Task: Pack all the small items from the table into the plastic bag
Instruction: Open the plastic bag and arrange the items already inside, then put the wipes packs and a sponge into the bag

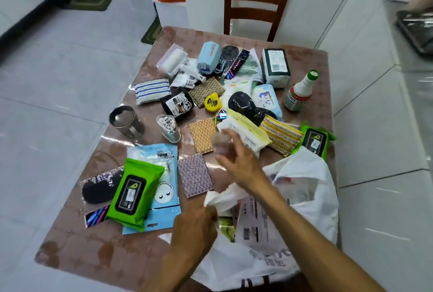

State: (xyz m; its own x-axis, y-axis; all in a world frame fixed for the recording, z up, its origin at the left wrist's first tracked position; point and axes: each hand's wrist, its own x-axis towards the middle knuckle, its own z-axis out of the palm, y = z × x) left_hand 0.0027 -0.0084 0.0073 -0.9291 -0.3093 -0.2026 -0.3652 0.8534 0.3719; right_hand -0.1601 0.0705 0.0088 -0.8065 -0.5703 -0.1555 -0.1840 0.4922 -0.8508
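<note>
The left hand (196, 226) grips the plastic bag (304, 198) rim, holding its mouth open. The right hand (236, 158), blurred, seems to pinch a small item just beyond the bag mouth, nearer the worktop (112, 256) clutter.

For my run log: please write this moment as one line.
phase: packing | left hand: holds plastic bag rim open | right hand: blurred, over table, hold unclear | most items unpacked

Bag mouth (236, 219) open; table (131, 256) cluttered
</note>
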